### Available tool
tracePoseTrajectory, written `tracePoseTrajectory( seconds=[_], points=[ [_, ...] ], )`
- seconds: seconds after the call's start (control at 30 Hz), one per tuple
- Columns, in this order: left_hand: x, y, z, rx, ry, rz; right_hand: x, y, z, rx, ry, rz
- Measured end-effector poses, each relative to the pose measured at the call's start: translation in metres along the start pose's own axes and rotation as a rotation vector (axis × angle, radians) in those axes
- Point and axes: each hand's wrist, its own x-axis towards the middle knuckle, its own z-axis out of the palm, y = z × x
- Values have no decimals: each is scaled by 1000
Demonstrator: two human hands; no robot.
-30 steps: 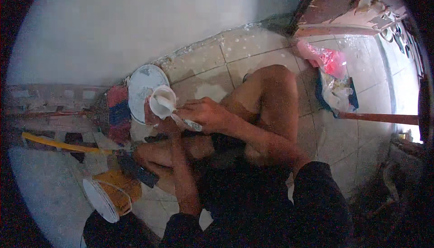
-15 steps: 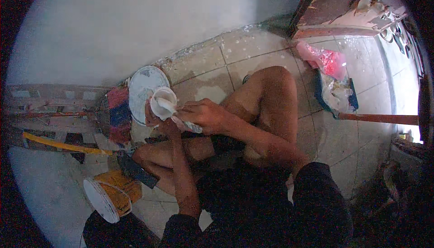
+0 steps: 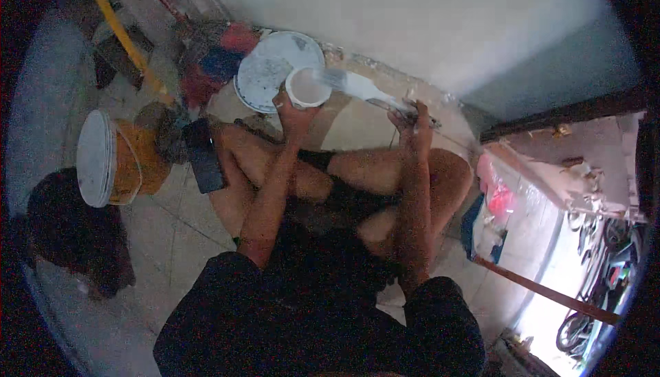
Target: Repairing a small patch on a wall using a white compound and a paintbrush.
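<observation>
My left hand [image 3: 297, 117] is closed around a small white cup [image 3: 300, 99], tilted so its opening shows a pale inside. In my right hand [image 3: 414, 128] is a paintbrush [image 3: 363, 87] with a white handle, gripped near the handle's end. Its blurred bristle end points left, at the cup's right rim; whether it touches cannot be told. Just behind the cup lies a round white lid [image 3: 265, 67] with grey smears, beside the wall's foot.
A yellow bucket [image 3: 141, 160] with a white lid stands at left. Near my left knee is a dark flat rectangular thing [image 3: 204, 155]. A pale wall [image 3: 426, 19] rises ahead. To the right are a long-handled dustpan [image 3: 474, 229], a pink plastic bag [image 3: 498, 195] and a doorway.
My view has turned toward the right. My right hand has drawn away from the cup to the right, bringing the paintbrush out; my left hand keeps the cup.
</observation>
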Motion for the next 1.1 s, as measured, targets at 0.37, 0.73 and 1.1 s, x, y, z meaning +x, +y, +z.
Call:
tracePoseTrajectory(
  seconds=[0.37,0.73,1.1],
  points=[
    [0,11,10,111,-8,59,10,5,12,-594,49,-307],
    [1,27,11,43,-92,19,-26,-18,39,890,-91,-267],
    [3,28,11,21,-49,44,-2,47,31,428,305,-338]
  ],
)
